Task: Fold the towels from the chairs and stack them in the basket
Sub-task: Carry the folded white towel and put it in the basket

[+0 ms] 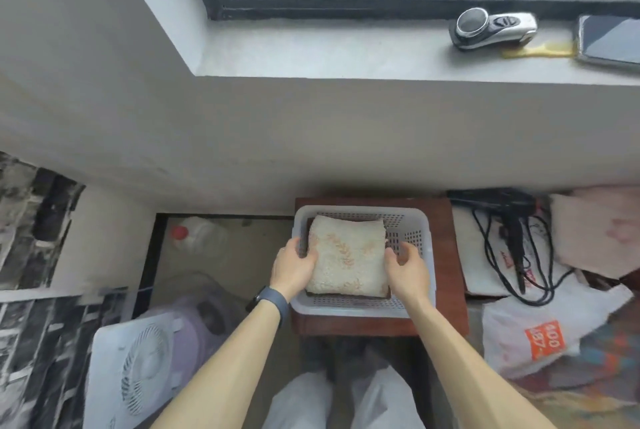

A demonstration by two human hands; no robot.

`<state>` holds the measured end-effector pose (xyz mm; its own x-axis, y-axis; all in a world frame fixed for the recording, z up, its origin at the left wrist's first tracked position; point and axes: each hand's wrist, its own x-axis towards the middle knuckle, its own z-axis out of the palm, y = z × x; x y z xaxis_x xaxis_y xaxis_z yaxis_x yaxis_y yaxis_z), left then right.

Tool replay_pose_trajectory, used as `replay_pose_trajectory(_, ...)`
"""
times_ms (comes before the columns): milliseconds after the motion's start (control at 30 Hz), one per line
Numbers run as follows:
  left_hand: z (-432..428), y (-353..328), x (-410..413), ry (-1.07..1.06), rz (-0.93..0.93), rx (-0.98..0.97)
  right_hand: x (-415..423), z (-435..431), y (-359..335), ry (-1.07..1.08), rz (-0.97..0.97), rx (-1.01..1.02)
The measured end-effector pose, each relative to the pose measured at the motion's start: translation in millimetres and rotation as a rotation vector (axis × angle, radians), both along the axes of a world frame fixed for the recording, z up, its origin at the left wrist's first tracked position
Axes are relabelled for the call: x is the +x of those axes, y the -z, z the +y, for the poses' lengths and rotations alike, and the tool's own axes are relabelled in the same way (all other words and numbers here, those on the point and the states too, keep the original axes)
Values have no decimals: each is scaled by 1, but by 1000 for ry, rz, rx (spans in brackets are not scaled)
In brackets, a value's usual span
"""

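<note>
My knees in pale trousers show at the bottom edge, with a white fan (133,364) on the floor to my left. Both forearms reach forward, the left one wearing a dark wristband (272,302). My left hand (294,266) curls round the left edge of the folded towel (348,255), thumb on top. My right hand (407,267) holds its right edge, thumb against the cloth and fingers bent down beside it. The towel, cream with a faint orange leaf pattern, lies flat in the white perforated basket (360,305), toward its left wall. The basket sits on a dark red-brown wooden stool (446,255). To the right, a white plastic bag (512,335) bears an orange label reading "400", upside down from here. Beyond it lie black cables (498,241) and a pink towel (595,231). Farthest off, an electric shaver (491,30) and a phone (609,40) rest on the windowsill (329,54).
</note>
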<state>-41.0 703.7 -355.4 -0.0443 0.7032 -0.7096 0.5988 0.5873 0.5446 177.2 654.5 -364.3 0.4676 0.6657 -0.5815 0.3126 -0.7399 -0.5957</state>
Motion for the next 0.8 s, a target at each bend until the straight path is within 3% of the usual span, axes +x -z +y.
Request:
replay_pose_trajectory(133, -13, 2, 12, 310, 338, 421, -11, -16, 14, -146, -260, 100)
replay_pose_trajectory(233, -11, 16, 29, 534, 398, 629, -33, -13, 22, -366, -414, 268)
replay_pose_trajectory(400, -9, 64, 38, 681, 448, 559, -36, 7, 57, -654, -479, 184)
replay_pose_trajectory(800, 6, 110, 46, 703, 488, 566, -27, 24, 107, -646, -425, 259)
